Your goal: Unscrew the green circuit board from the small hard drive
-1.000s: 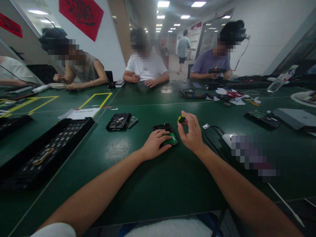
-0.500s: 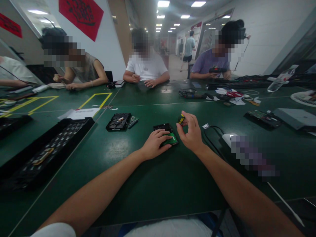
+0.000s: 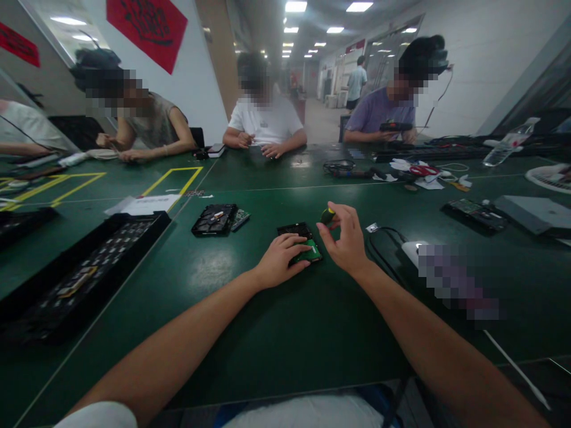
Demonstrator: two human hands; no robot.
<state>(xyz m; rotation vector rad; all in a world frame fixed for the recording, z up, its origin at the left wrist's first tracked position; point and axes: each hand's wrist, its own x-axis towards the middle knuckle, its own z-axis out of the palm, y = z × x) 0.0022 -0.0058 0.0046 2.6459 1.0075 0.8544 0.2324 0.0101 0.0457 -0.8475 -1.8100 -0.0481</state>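
A black hard drive (image 3: 294,229) with a green circuit board (image 3: 311,252) lies on the green table in front of me. My left hand (image 3: 285,252) rests over it, fingers across the board and thumb along the near edge, gripping it against the tabletop. Just right of the drive, my right hand (image 3: 342,235) pinches the yellow-and-black handle of a screwdriver (image 3: 328,214) between thumb and fingers. The screwdriver's shaft and tip cannot be made out.
Left of the drive lie another black drive (image 3: 214,220) and a loose circuit board (image 3: 241,219). A long black tray (image 3: 89,267) stands farther left. To the right are a cable (image 3: 390,229), a power strip (image 3: 413,249) and a drive (image 3: 475,214). Several people sit across the table.
The screwdriver handle has turned slightly between my right fingers, showing less yellow. My left hand and the drive stay in place. A person in the far corridor has moved right.
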